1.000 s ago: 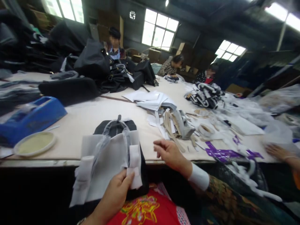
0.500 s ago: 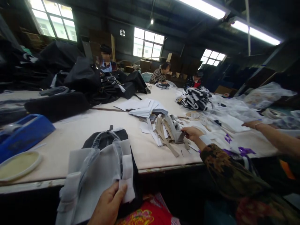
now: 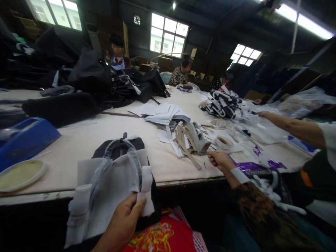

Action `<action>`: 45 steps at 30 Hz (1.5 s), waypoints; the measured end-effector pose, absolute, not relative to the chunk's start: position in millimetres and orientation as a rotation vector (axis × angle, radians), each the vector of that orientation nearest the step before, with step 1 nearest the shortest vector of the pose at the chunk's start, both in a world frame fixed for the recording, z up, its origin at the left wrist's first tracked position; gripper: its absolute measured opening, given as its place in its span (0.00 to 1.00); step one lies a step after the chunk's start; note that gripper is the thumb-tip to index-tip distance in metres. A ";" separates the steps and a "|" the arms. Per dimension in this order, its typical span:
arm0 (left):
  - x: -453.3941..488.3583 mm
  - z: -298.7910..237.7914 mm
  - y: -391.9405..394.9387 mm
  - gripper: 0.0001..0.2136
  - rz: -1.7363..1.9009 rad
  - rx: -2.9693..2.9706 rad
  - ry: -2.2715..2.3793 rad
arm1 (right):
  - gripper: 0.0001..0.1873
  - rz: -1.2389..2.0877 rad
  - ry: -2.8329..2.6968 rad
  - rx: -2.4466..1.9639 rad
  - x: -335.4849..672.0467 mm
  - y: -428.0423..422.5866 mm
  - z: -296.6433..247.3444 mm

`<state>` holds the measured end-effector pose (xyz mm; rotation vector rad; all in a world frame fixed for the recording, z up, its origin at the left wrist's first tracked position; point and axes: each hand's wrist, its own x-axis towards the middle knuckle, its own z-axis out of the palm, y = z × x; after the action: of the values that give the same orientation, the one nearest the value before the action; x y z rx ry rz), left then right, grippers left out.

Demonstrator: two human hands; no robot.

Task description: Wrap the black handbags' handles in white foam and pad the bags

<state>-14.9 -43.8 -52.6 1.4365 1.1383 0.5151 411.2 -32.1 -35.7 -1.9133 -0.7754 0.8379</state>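
Note:
My left hand (image 3: 123, 220) is at the bottom centre, fingers closed on a black bag (image 3: 119, 148) wrapped in white padding sheets (image 3: 110, 192). Its thumb presses a white padded strip (image 3: 146, 190) against the bag. The bag leans over the near table edge, and its handle is covered in clear plastic. My right hand (image 3: 220, 160), in a patterned sleeve with a white cuff, rests as a fist on the table just right of a pile of cardboard and grey strips (image 3: 187, 141). What the fist holds is hidden.
A blue tape dispenser (image 3: 25, 140) and a pale round plate (image 3: 21, 173) lie at the left. Black bags (image 3: 89, 75) are heaped at the back, white sheets (image 3: 162, 113) mid-table, a tape roll (image 3: 223, 141) nearby. A co-worker's arm (image 3: 288, 126) reaches in from the right. Other people sit at the far end.
My right hand reached out to the strip pile and has now drawn back toward the table edge, closed. The co-worker's arm has stretched further over the table. My left hand keeps its grip.

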 end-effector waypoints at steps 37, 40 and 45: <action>0.7 -58.1 -57.6 0.09 0.697 1.976 1.349 | 0.23 0.752 -1.897 -1.984 153.1 -56.8 -18.7; 0.5 -57.7 -56.6 0.10 0.706 1.913 1.362 | 0.19 1.012 -1.745 -1.929 157.9 -62.3 -17.5; 0.4 -57.1 -56.1 0.11 0.745 1.881 1.348 | 0.18 1.455 -1.297 -1.873 160.6 -69.7 -13.2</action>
<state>0.4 -56.1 -57.1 1.8813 1.3479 0.7452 160.6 -69.7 -13.2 -1.8729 -1.2969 1.4552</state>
